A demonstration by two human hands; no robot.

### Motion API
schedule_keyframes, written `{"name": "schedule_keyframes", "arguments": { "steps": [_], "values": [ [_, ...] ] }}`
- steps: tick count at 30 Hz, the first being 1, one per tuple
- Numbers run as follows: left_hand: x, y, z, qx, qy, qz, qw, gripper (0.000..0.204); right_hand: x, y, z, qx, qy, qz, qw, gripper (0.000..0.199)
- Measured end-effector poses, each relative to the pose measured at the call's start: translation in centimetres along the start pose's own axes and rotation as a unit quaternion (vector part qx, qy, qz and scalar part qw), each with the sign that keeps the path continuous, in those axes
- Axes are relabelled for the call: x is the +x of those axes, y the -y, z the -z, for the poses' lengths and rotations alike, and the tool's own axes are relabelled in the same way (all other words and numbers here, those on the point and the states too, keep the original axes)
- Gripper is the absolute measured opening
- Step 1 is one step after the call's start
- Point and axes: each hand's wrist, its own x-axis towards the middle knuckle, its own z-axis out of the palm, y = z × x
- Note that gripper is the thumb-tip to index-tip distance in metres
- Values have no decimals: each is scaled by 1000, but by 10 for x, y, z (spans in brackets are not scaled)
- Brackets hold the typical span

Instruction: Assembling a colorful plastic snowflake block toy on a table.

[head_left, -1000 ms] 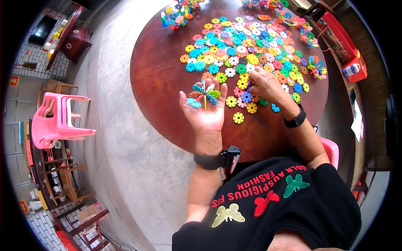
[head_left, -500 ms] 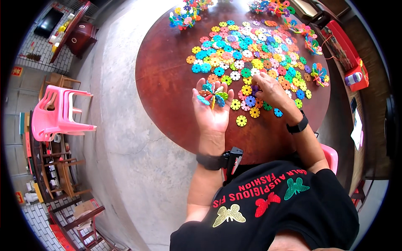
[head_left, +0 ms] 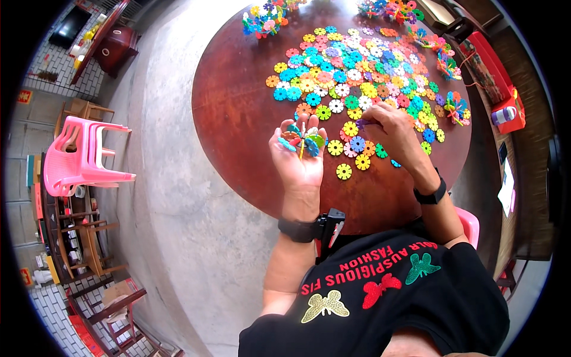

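My left hand (head_left: 301, 171) is palm up over the near part of the round table. In its curled fingers sits a small cluster of slotted flower discs (head_left: 310, 146), joined together in blue, green, orange, white and other colours. My right hand (head_left: 397, 132) is to the right of it, over the near edge of the loose discs. Between its thumb and fingertips I see a purple slotted disc (head_left: 365, 123), partly hidden by the fingers. Below that hand lie a yellow disc (head_left: 344, 171) and an orange disc (head_left: 369, 148).
Many loose slotted discs (head_left: 357, 74) cover the middle of the dark red round table (head_left: 232, 119). Built disc clusters stand along its far and right rim, one of them (head_left: 457, 109) at the right. Stacked pink plastic chairs (head_left: 77, 157) stand left on the concrete floor.
My right hand has lifted slightly and drawn back to the right, with the purple disc now showing at its fingertips. The left hand with its cluster has barely shifted.
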Motion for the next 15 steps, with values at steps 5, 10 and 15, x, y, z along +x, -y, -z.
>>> {"name": "schedule_keyframes", "arguments": {
  "steps": [5,10,15],
  "values": [
    [-8,1,-11,27,-32,-28,999,29,7,59,8,105,-16,19,994,10],
    [-8,7,-11,63,-18,-44,997,33,6,68,-13,108,-21,50,993,11],
    [-11,14,-14,113,-7,-103,988,36,6,70,-22,100,-43,72,991,16]
  ]
}}
